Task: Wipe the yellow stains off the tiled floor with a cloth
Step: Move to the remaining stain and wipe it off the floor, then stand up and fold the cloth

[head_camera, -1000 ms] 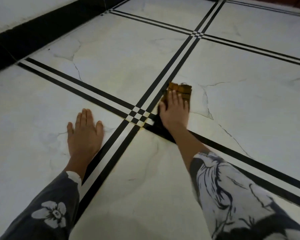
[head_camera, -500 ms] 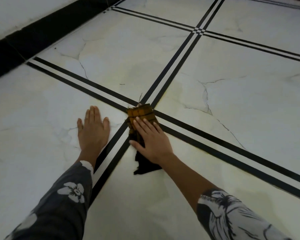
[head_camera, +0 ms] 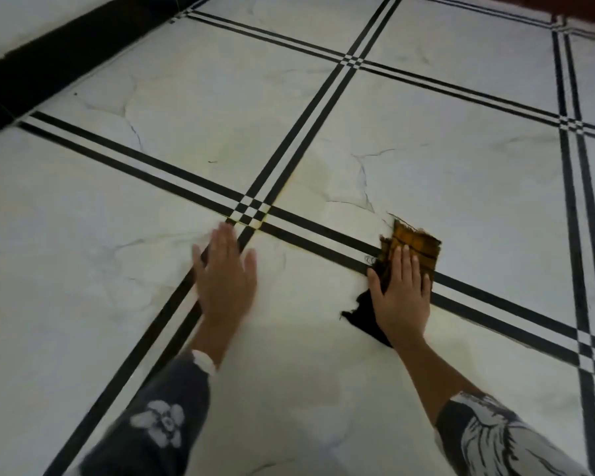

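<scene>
Below us, the tiled floor (head_camera: 443,159) fills almost the whole view: large white, marble-veined tiles separated by paired black bands (head_camera: 306,121) that meet in small checkered crossings. We see a black skirting (head_camera: 49,60) running along the upper left edge, with a pale wall above it, and a reddish-brown strip in the far upper right corner. Faint yellow stains (head_camera: 318,173) tint the tile just beyond the nearest crossing (head_camera: 251,211), and thin yellow lines trace the edges of that crossing itself.

We note two patterned sleeves entering from the bottom: a dark grey one with a white flower on the left (head_camera: 152,427), and a grey-and-white one on the right (head_camera: 502,438). The left hand (head_camera: 225,280) is flat and spread, palm down, fingers pointing toward the crossing; it is blurred, so we cannot tell whether it touches the floor, and it holds nothing. The right hand (head_camera: 401,290) is likewise flat, fingers extended and together, pressing down on the cloth (head_camera: 416,243) rather than curling around it.

We find the cloth lying across a black band to the right of the crossing. Its ochre, frayed end projects beyond the fingertips, while a dark end emerges beside the wrist, toward the left hand.
</scene>
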The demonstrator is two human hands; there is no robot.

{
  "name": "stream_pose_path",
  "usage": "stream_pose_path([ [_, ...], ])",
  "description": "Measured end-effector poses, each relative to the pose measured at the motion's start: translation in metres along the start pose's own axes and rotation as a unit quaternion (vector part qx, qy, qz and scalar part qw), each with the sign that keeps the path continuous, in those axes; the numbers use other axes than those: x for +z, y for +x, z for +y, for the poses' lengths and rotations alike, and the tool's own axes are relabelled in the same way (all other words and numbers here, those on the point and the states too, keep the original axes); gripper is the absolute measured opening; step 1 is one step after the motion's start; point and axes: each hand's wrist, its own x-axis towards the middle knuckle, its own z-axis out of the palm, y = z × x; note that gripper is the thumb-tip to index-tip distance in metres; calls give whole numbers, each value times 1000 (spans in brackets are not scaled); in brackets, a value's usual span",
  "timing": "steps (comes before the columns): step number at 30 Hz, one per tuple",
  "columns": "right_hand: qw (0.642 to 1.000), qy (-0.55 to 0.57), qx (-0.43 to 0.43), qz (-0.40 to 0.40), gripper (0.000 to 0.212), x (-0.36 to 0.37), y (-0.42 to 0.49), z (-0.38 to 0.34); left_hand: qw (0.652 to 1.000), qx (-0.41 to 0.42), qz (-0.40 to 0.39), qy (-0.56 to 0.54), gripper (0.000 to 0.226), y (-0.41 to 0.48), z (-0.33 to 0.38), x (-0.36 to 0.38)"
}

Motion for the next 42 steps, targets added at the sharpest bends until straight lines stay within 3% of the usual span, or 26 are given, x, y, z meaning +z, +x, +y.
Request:
stream_pose_path([
  [4,1000,18,11,-6,78,4,-41,-12,995,4,-86,-53,62,-37,81,19],
  [10,999,18,13,-39,74,1,-47,-12,992,-7,-124,-17,67,-37,84,21],
  [24,999,23,9,-21,57,5,-45,-14,994,6,-111,7,66,-34,82,29],
  [26,996,64,-8,-61,54,-4,-44,-11,992,5,-125,-6,65,-33,84,26],
  [28,975,172,35,-136,47,-28,-46,-9,984,12,-180,-2,65,-26,82,17],
  [29,943,254,104,-189,43,-46,-42,-9,971,16,-237,-4,68,-20,79,11],
  [31,807,451,239,-298,36,-90,-38,-9,923,-16,-383,-36,76,-16,77,-18],
  [32,747,519,262,-321,34,-110,-39,-8,886,-52,-456,-60,76,-20,79,-40],
  [33,714,556,263,-334,33,-136,-42,-8,848,-98,-514,-89,72,-29,84,-70],
  [35,689,590,236,-348,32,-191,-47,-18,782,-197,-553,-208,53,-47,101,-137],
  [38,664,611,211,-375,37,-285,-57,-47,676,-331,-500,-429,48,-57,135,-241],
  [42,654,611,168,-413,42,-448,-64,-99,643,-358,-414,-536,34,-42,186,-407],
])
